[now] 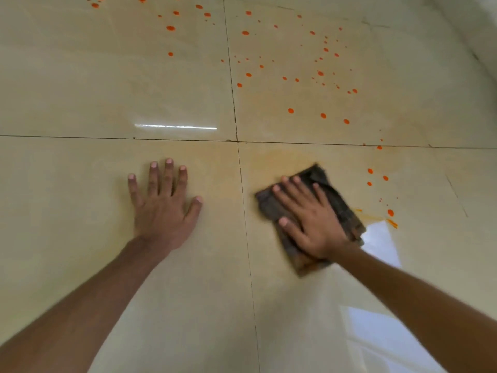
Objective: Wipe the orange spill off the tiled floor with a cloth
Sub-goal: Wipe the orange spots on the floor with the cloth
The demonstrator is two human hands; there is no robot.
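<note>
Cloth (333, 192) lies flat under right hand (309, 219); left hand (164, 205) well apart.

Soft, even daylight is filling the scene. Glossy tiled floor (80, 84) is throwing a white glare streak (174, 127) upper-centre and bluish window reflections (382, 246) lower right. Cloth (317, 173) is looking motion-blurred. Grout lines are bowing at edges.
</note>
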